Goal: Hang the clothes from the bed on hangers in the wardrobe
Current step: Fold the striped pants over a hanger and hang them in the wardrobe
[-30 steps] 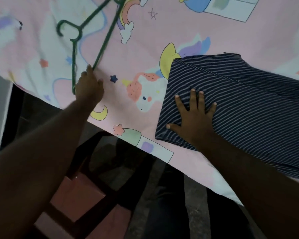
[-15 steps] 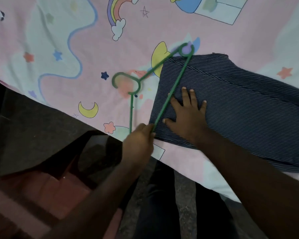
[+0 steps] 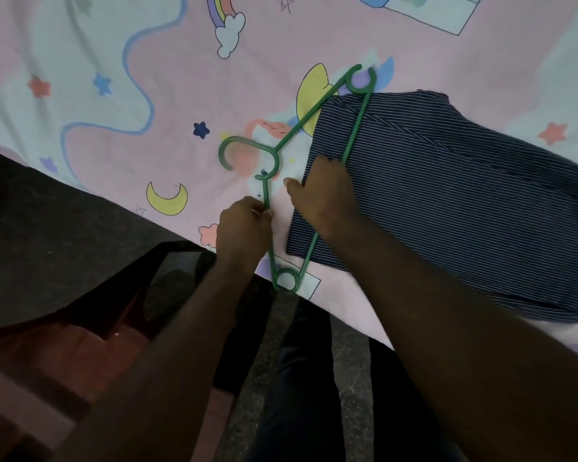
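Bedside, seen from above.

1. Bed [image 3: 167,61]: covered by a pink sheet printed with rainbows, moons, stars and clouds. Its near edge runs on a slant from upper left to lower right.

2. Clothing [image 3: 447,201]: one folded dark piece with thin pale stripes. It lies flat on the sheet to the right, close to the bed's edge.

3. Hanger [image 3: 355,131]: green plastic, three-cornered, with a loop at each end. It lies on the bed with its hook [image 3: 247,141] over bare sheet, pointing left. The long bottom bar crosses the left end of the striped piece, on top of the cloth. One looped end sits past the piece's far corner, the other at the bed's edge.

4. Left hand [image 3: 244,228]: grip pinched on the hanger's near sloping arm, just below the hook.

5. Right hand [image 3: 327,198]: laid across the bottom bar and the left edge of the clothing, fingers folded under, thumb stretched toward the hook. Whether this grip is closed on bar, cloth or both, I cannot tell.

6. Legs [image 3: 301,395]: in dark trousers, standing on a dark floor [image 3: 354,361] against the bed.
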Action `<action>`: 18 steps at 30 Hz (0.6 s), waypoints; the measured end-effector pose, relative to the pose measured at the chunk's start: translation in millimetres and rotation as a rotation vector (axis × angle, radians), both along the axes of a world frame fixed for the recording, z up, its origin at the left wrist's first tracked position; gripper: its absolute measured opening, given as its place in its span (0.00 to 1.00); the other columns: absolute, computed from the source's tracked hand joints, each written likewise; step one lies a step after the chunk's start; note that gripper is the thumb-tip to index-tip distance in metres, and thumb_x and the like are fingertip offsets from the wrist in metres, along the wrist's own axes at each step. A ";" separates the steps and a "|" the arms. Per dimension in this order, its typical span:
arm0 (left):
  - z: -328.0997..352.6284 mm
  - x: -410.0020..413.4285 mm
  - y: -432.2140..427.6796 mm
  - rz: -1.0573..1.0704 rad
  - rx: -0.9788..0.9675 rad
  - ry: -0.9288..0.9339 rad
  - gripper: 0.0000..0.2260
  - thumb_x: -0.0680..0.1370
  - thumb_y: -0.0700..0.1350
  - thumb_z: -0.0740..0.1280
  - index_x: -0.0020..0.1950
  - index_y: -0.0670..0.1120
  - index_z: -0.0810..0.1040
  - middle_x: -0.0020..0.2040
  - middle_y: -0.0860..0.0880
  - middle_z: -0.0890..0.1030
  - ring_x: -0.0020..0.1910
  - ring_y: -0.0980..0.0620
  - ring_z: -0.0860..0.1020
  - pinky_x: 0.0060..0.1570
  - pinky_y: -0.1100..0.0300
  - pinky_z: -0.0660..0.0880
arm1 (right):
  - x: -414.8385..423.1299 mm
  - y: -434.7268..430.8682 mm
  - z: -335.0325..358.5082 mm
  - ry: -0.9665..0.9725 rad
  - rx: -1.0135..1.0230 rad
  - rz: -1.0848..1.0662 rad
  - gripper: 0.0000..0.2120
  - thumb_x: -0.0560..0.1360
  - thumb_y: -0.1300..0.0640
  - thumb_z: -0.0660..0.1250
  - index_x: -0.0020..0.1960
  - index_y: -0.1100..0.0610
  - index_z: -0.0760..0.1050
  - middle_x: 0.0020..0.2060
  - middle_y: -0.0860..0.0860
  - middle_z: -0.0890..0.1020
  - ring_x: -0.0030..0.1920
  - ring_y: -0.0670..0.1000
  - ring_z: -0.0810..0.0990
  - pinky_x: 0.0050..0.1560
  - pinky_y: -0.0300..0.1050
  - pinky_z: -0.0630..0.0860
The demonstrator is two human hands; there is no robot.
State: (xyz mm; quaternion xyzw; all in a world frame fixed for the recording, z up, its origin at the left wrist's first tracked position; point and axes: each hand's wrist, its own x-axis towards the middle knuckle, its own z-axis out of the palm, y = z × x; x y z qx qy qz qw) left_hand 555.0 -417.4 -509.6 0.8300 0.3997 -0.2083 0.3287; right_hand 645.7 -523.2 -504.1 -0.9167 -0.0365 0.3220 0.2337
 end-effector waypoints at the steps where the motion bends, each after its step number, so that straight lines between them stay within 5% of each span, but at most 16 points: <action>1: -1.5 2.8 2.8 0.006 -0.027 0.021 0.08 0.77 0.45 0.68 0.50 0.42 0.81 0.45 0.43 0.84 0.45 0.40 0.82 0.50 0.50 0.79 | 2.2 6.4 0.0 0.001 -0.053 0.037 0.25 0.78 0.47 0.67 0.64 0.67 0.69 0.61 0.61 0.75 0.60 0.58 0.76 0.57 0.48 0.73; 8: -8.5 17.9 0.2 0.000 -0.215 0.058 0.05 0.75 0.40 0.65 0.43 0.39 0.78 0.37 0.41 0.83 0.36 0.41 0.83 0.42 0.46 0.82 | 16.4 15.3 -15.3 0.083 -0.096 -0.128 0.28 0.74 0.64 0.69 0.69 0.62 0.58 0.63 0.62 0.73 0.60 0.60 0.77 0.53 0.48 0.75; 14: -14.1 17.3 1.6 0.082 -0.323 0.023 0.04 0.75 0.38 0.68 0.42 0.40 0.76 0.34 0.41 0.82 0.30 0.43 0.82 0.39 0.47 0.83 | 20.8 -24.4 6.6 0.190 0.345 -0.390 0.21 0.71 0.66 0.64 0.62 0.58 0.64 0.44 0.54 0.76 0.42 0.59 0.81 0.40 0.58 0.82; 18: -12.0 21.8 -11.4 0.163 -0.462 -0.015 0.07 0.76 0.39 0.70 0.40 0.42 0.74 0.32 0.43 0.79 0.29 0.45 0.78 0.39 0.48 0.81 | 18.4 -48.6 33.8 0.287 0.504 -0.443 0.27 0.74 0.69 0.63 0.70 0.55 0.62 0.44 0.54 0.77 0.39 0.53 0.81 0.28 0.45 0.79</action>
